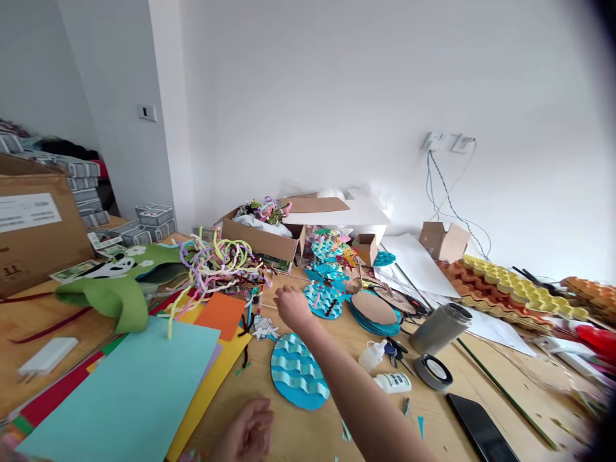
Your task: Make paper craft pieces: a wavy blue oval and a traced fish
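Note:
A blue oval (pixel 299 372) with pale wavy paper strips lies on the wooden table. My right hand (pixel 292 307) reaches over the table beyond it, beside another wavy blue oval (pixel 322 300); its fingers curl downward and their tips are hidden. Nearer the front edge, my left hand (pixel 249 433) rests palm partly up, fingers curled, left of the near oval; whether it holds anything is unclear. Left of my right hand lie silvery cut-outs (pixel 264 327) and dark pipe cleaners (pixel 246 340).
Coloured paper sheets (pixel 125 391) and a green felt panda piece (pixel 120 282) lie left. Tangled pipe cleaners (pixel 226 263) and a craft box (pixel 264 239) stand behind. To the right are glue bottles (pixel 393 383), a metal flask (pixel 440 328), its lid (pixel 433 372), a phone (pixel 481 428) and egg trays (pixel 514 285).

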`<state>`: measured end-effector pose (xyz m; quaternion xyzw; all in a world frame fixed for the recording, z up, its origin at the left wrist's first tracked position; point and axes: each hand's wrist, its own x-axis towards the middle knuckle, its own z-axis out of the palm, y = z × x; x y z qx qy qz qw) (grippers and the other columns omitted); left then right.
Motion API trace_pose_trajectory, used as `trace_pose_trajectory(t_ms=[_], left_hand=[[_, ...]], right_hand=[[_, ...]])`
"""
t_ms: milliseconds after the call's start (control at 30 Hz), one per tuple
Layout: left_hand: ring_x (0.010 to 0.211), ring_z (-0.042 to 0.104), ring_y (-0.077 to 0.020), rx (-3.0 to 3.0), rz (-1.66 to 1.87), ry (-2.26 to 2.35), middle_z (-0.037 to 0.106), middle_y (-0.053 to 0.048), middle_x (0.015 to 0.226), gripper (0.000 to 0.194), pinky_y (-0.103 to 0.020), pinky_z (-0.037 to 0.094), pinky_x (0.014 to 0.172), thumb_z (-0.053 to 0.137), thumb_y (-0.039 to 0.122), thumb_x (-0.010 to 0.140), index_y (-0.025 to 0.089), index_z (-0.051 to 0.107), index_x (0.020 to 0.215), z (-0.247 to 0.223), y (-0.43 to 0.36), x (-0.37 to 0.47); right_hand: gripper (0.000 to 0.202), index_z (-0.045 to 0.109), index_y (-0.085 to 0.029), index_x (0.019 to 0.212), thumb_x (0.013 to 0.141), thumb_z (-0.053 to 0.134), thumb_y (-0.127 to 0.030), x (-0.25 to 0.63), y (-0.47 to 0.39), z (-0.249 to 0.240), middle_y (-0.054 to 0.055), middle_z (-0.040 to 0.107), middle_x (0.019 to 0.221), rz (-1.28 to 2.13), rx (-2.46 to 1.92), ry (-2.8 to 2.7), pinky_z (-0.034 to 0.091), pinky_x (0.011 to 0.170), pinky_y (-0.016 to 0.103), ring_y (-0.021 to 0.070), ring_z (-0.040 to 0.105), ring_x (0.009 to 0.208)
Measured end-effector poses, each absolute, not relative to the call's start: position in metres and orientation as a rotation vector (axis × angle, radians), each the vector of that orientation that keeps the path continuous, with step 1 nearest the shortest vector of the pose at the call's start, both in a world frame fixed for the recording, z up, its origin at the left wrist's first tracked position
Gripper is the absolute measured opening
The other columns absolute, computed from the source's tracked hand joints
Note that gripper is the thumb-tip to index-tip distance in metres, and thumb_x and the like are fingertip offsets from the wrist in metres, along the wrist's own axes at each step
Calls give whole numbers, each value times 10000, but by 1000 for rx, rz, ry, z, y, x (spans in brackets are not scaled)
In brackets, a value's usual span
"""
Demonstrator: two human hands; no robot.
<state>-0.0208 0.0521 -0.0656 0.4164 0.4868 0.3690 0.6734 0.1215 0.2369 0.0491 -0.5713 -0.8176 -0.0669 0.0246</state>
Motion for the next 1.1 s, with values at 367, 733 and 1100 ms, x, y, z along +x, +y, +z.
trace_pose_trajectory(t_ms=[367, 733, 1100], left_hand=[[775, 622, -159, 1151, 947, 1055, 636, -142, 1073, 569, -282, 499, 643, 527, 569, 803, 132, 502, 1165, -22, 45, -27], [648, 627, -136, 756, 1347, 829, 667, -116, 977, 421, -289, 492, 607, 637, 373, 771, 109, 537, 1083, 34, 47, -47], [563, 484, -103, 1601, 830, 1383, 571, 28, 601, 275, -221, 345, 544, 590, 427, 800, 172, 595, 699, 59, -24, -112]], right_hand=[[321, 684, -244, 902, 905, 437, -448, 218, 58, 94, 44, 711, 855, 283, -1617, -2110, 498, 624, 266, 175, 648, 721], [265, 678, -247, 979, 882, 509, -426, 167, -61, 19, 43, 706, 831, 697, -1575, -1987, 540, 648, 234, 160, 668, 731], [316, 670, -194, 915, 899, 464, -434, 127, -60, 3, 41, 670, 706, 752, -1508, -1751, 497, 530, 214, 143, 628, 576]])
